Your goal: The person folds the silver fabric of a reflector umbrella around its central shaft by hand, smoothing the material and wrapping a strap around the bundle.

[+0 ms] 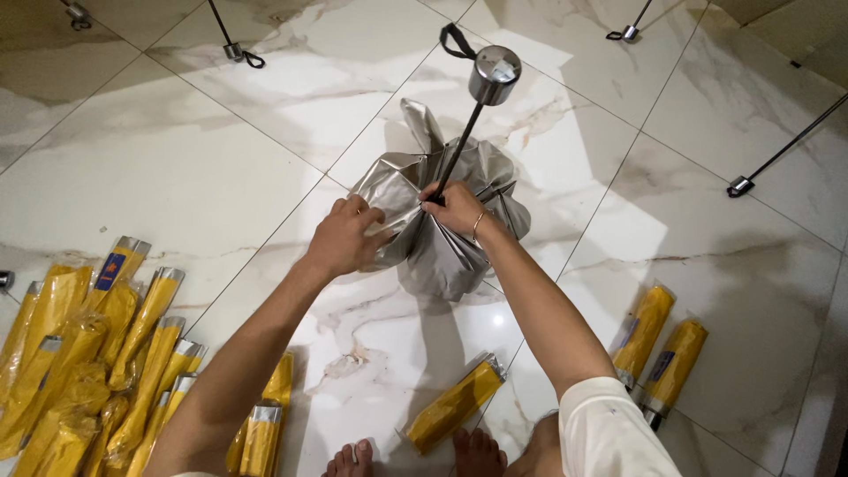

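Note:
A folded silver umbrella [442, 247] stands with its canopy on the white marble floor and its black shaft pointing up to a round metal handle [493, 75] with a black wrist strap. My right hand [455, 209] grips the shaft where the canopy gathers. My left hand [343, 237] pinches the silver fabric on the canopy's left side. My bare feet [415, 455] show at the bottom edge.
Many yellow-sleeved folded umbrellas [97, 353] lie piled at the lower left. One more [455, 405] lies by my feet and two others [658, 349] lie at the lower right. Several unsleeved umbrellas' shafts and handles [740, 185] reach in from the frame's top and right edges.

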